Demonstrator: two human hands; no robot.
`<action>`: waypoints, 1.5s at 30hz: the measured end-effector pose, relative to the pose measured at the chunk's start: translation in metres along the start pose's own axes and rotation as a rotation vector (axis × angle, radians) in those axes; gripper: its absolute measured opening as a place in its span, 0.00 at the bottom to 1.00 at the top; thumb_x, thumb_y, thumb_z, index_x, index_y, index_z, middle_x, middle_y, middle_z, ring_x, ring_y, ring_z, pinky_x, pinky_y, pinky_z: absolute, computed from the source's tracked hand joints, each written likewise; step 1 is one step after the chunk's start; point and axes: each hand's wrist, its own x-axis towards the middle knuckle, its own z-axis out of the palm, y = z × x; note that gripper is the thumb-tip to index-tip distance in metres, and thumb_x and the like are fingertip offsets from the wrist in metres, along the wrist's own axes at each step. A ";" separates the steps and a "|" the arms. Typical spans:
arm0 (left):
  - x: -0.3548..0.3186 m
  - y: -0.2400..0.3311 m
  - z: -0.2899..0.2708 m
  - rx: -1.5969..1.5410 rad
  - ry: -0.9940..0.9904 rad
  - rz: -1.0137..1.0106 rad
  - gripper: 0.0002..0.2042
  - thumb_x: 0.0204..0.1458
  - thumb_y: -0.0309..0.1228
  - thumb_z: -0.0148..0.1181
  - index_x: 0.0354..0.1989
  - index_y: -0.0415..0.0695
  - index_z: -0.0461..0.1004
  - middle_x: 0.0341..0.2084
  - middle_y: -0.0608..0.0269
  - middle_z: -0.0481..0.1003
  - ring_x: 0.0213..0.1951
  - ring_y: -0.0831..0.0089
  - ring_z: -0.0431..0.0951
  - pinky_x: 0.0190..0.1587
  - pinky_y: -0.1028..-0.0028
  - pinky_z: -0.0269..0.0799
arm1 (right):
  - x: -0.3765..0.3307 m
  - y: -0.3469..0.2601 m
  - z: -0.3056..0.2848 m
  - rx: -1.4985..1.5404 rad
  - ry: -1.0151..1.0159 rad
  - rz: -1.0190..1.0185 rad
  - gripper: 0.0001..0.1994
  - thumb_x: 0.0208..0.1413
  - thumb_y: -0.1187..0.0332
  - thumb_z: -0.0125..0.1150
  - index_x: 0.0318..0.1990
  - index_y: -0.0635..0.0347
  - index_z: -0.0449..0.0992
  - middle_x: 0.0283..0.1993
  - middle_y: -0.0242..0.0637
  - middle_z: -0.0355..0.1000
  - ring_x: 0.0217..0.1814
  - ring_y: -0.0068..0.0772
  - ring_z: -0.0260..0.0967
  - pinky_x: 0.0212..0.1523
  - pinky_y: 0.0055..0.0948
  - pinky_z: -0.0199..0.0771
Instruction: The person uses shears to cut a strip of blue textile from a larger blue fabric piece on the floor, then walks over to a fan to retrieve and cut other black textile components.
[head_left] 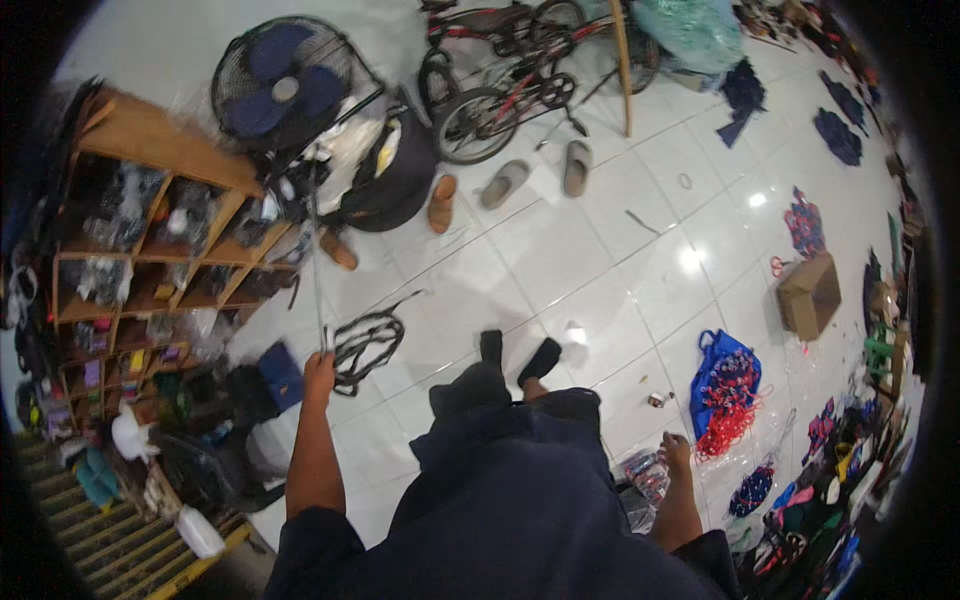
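Observation:
My left hand [318,375] is closed at the near end of a long, thin, pale strip [319,260], a rod or a taut strap. It runs away from me toward the black tub [395,185] by the fan. Beside that hand a loose coil of dark strap [370,345] lies on the floor; whether the two are joined is unclear. My right hand [676,452] hangs low at my right with its fingers loosely apart, nothing seen in it. Below it are clear plastic packets [645,480], and a blue bag [708,375] with red and blue stringed pieces lies just beyond.
A wooden cubbyhole shelf [160,115] stands at the left, near a large fan [284,88]. Bicycles [510,100] and slippers [505,185] are ahead. A cardboard box [810,297], red scissors [778,266] and piled goods [820,500] lie right. A yellow slatted rack [110,540] is near left.

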 end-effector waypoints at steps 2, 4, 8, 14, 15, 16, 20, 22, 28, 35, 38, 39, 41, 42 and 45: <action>-0.004 -0.027 0.011 0.081 0.045 0.003 0.18 0.59 0.41 0.53 0.39 0.35 0.74 0.26 0.53 0.73 0.31 0.60 0.77 0.34 0.63 0.68 | 0.003 -0.061 0.007 0.066 -0.032 -0.048 0.19 0.60 0.56 0.61 0.48 0.64 0.70 0.31 0.35 0.72 0.25 0.26 0.70 0.19 0.26 0.68; 0.010 -0.042 0.034 0.354 0.135 0.050 0.22 0.57 0.45 0.51 0.39 0.34 0.76 0.36 0.40 0.76 0.40 0.44 0.76 0.42 0.54 0.68 | -0.002 -0.100 0.010 0.140 -0.020 -0.195 0.19 0.60 0.57 0.61 0.49 0.63 0.70 0.32 0.36 0.73 0.25 0.26 0.70 0.20 0.25 0.68; 0.062 -0.125 0.044 0.271 0.023 -0.006 0.17 0.57 0.38 0.50 0.36 0.35 0.77 0.35 0.44 0.78 0.41 0.51 0.79 0.43 0.57 0.71 | -0.019 -0.143 0.040 0.226 -0.099 -0.232 0.17 0.60 0.56 0.60 0.45 0.63 0.73 0.29 0.33 0.71 0.25 0.22 0.70 0.22 0.21 0.67; 0.054 -0.028 0.116 1.340 -0.294 0.448 0.15 0.53 0.39 0.62 0.31 0.36 0.79 0.30 0.47 0.79 0.35 0.56 0.80 0.39 0.60 0.75 | -0.019 -0.055 0.022 0.107 -0.034 -0.109 0.18 0.59 0.55 0.63 0.44 0.61 0.74 0.32 0.36 0.75 0.28 0.30 0.74 0.25 0.29 0.74; 0.070 -0.049 0.110 1.451 -0.336 0.426 0.19 0.55 0.43 0.58 0.30 0.36 0.80 0.29 0.47 0.79 0.36 0.55 0.80 0.41 0.61 0.76 | -0.007 -0.036 0.024 0.127 -0.104 -0.023 0.18 0.58 0.55 0.64 0.44 0.62 0.73 0.33 0.38 0.75 0.29 0.31 0.74 0.25 0.30 0.74; 0.075 -0.031 0.130 1.188 -0.230 0.219 0.20 0.55 0.44 0.57 0.31 0.35 0.80 0.30 0.47 0.80 0.38 0.54 0.80 0.42 0.60 0.76 | -0.001 -0.012 0.018 0.155 -0.122 0.083 0.19 0.58 0.55 0.64 0.45 0.64 0.73 0.34 0.39 0.75 0.29 0.33 0.74 0.25 0.30 0.75; 0.070 0.003 0.139 0.916 -0.161 0.020 0.23 0.54 0.45 0.53 0.34 0.32 0.79 0.32 0.43 0.80 0.43 0.47 0.79 0.47 0.55 0.75 | 0.000 -0.017 -0.004 0.210 -0.194 0.310 0.20 0.58 0.57 0.65 0.45 0.68 0.73 0.34 0.42 0.74 0.28 0.35 0.73 0.23 0.32 0.74; 0.069 0.019 0.144 1.198 -0.293 0.376 0.17 0.55 0.41 0.52 0.36 0.39 0.80 0.34 0.41 0.80 0.43 0.50 0.80 0.47 0.57 0.75 | 0.036 -0.011 -0.028 0.130 -0.247 0.275 0.22 0.58 0.52 0.62 0.45 0.66 0.77 0.34 0.42 0.77 0.29 0.35 0.77 0.28 0.35 0.79; -0.026 0.206 0.296 0.255 -0.260 -0.421 0.22 0.52 0.42 0.59 0.49 0.37 0.71 0.32 0.51 0.74 0.26 0.56 0.74 0.29 0.52 0.72 | 0.186 -0.099 -0.176 -0.061 0.054 -0.090 0.20 0.56 0.53 0.64 0.39 0.64 0.77 0.29 0.39 0.76 0.29 0.28 0.73 0.27 0.31 0.73; -0.067 0.419 0.479 0.288 -0.663 -0.109 0.14 0.54 0.36 0.57 0.44 0.42 0.73 0.31 0.62 0.74 0.26 0.70 0.75 0.21 0.70 0.68 | 0.284 -0.356 -0.326 0.153 0.373 -0.421 0.20 0.59 0.56 0.58 0.43 0.68 0.76 0.37 0.49 0.78 0.36 0.38 0.77 0.40 0.36 0.75; -0.067 0.483 0.530 0.368 -0.624 -0.016 0.13 0.53 0.36 0.57 0.44 0.42 0.73 0.30 0.62 0.74 0.26 0.70 0.75 0.21 0.70 0.67 | 0.296 -0.432 -0.346 0.255 0.271 -0.479 0.20 0.59 0.54 0.59 0.46 0.64 0.76 0.36 0.45 0.78 0.34 0.37 0.76 0.40 0.34 0.75; -0.061 0.506 0.552 0.386 -0.602 -0.025 0.13 0.54 0.36 0.56 0.43 0.41 0.73 0.30 0.61 0.74 0.26 0.70 0.75 0.21 0.70 0.68 | 0.310 -0.444 -0.350 0.215 0.266 -0.489 0.21 0.59 0.53 0.59 0.46 0.63 0.76 0.38 0.48 0.78 0.38 0.43 0.76 0.43 0.37 0.75; -0.046 0.544 0.596 0.440 -0.634 -0.033 0.13 0.55 0.37 0.56 0.42 0.40 0.73 0.29 0.61 0.74 0.26 0.70 0.75 0.21 0.70 0.68 | 0.330 -0.458 -0.356 0.137 0.227 -0.448 0.23 0.59 0.50 0.57 0.47 0.62 0.77 0.42 0.50 0.78 0.45 0.50 0.76 0.48 0.40 0.74; -0.035 0.562 0.613 0.471 -0.645 -0.039 0.13 0.55 0.37 0.56 0.41 0.40 0.73 0.29 0.62 0.74 0.26 0.70 0.75 0.21 0.71 0.68 | 0.345 -0.456 -0.360 0.121 0.219 -0.419 0.23 0.59 0.50 0.58 0.47 0.64 0.77 0.43 0.50 0.78 0.45 0.47 0.76 0.47 0.39 0.74; -0.021 0.636 0.674 0.595 -0.800 0.210 0.12 0.57 0.38 0.55 0.40 0.40 0.73 0.30 0.62 0.76 0.28 0.72 0.76 0.23 0.73 0.68 | 0.401 -0.397 -0.359 -0.027 0.190 -0.204 0.26 0.57 0.49 0.60 0.46 0.69 0.77 0.44 0.52 0.77 0.44 0.46 0.77 0.47 0.38 0.75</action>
